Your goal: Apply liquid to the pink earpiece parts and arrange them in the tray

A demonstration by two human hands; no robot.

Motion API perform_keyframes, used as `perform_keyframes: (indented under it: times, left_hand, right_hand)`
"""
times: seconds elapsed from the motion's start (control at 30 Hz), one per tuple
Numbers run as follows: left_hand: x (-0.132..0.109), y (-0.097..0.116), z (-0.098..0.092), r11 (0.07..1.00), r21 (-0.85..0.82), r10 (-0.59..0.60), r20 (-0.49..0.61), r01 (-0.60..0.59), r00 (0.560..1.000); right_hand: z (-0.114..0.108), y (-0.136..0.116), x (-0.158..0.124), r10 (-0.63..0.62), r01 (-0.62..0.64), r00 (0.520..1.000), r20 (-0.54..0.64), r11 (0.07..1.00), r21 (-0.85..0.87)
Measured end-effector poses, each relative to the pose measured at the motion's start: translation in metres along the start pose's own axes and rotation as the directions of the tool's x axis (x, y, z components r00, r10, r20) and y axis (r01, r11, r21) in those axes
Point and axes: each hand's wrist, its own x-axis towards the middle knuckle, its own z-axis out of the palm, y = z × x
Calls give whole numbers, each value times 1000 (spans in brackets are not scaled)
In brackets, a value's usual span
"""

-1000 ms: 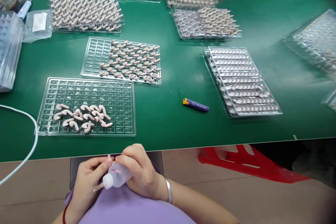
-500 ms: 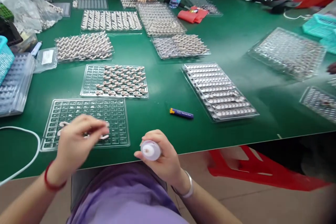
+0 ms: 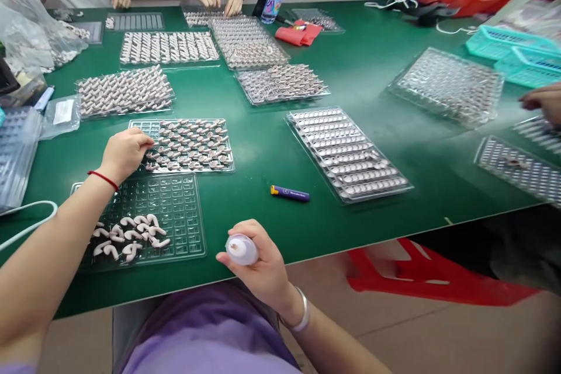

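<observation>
My left hand (image 3: 127,152) reaches over a clear plastic tray (image 3: 139,125) partly filled with rows of small pale curved pieces (image 3: 193,143). Its fingers are pinched together at the left end of those rows; what lies between them is hidden. Nearer me, below my left forearm, a second clear tray (image 3: 179,210) carries a loose heap of similar curved pieces (image 3: 131,235). My right hand (image 3: 265,266) wraps round a small translucent squeeze bottle (image 3: 243,250) with a white tip pointing up toward me, held at the table's front edge.
On the green table (image 3: 245,146) lie a purple lighter-shaped object (image 3: 290,193) and a tray with white rows (image 3: 348,152). Further trays (image 3: 127,90) stand behind. Two co-workers sit opposite; another person's hand (image 3: 546,102) shows at right. A red stool (image 3: 421,274) stands below.
My left hand has moved forward from the near tray to the left end of the filled rows, uncovering the loose heap. My right hand still holds the bottle. The view has shifted slightly.
</observation>
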Motion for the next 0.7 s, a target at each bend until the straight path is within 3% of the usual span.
perform_keyframes:
  times: [0.23,0.4,0.47,0.57,0.63,0.7]
  left_hand:
    - [3,-5,-7,999,7,39,57,-40,998]
    - [-24,16,-29,998,-63,0,1,0,1000]
    - [-45,31,-39,987,-157,50,149,-26,988]
    - [-78,50,-48,973,-222,145,416,-55,898]
    - [-96,56,-50,982,-168,159,460,-90,874]
    - [-108,56,-49,983,-117,178,427,-142,886]
  right_hand:
    - [0,2,-2,5,-5,1000,-5,1000,12]
    - [-1,2,-3,22,-22,1000,-14,1000,14]
    - [-1,2,-3,26,-26,1000,-14,999,21]
    - [0,0,-2,27,-27,1000,-12,999,25]
    - [2,-1,-1,25,-24,1000,-16,999,23]
    - [3,-1,1,24,-23,1000,-21,999,27]
